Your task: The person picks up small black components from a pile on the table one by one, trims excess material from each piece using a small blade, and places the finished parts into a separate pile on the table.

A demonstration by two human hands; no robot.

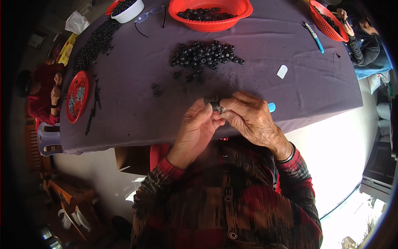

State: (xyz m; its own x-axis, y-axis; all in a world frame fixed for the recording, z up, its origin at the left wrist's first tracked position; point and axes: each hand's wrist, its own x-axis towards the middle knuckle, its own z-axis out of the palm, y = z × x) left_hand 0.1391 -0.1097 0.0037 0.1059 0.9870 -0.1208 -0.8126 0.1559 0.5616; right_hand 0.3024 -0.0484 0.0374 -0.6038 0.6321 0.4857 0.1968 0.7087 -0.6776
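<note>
Near the table's front edge, my left hand (195, 123) pinches a small black round piece (214, 104) between thumb and fingers. My right hand (253, 119) is closed against the same piece from the right, its thumb and forefinger pressed together at the piece's edge. What sits between those right fingertips is too small to make out. A blue rounded end (271, 107) shows beyond the right hand; whether it is held or lies on the table I cannot tell. Just past my hands lies a loose pile of similar black, hollow-ended pieces (205, 56), with a few strays nearer me.
A red basin (211, 25) of black pieces stands behind the pile. Glasses (150, 15), a white tub (128, 12) and a red plate (77, 97) of small grey bits are leftward. Rightward are a white tab (282, 72), a blue pen (315, 38) and a red basket (329, 21). People sit at both sides.
</note>
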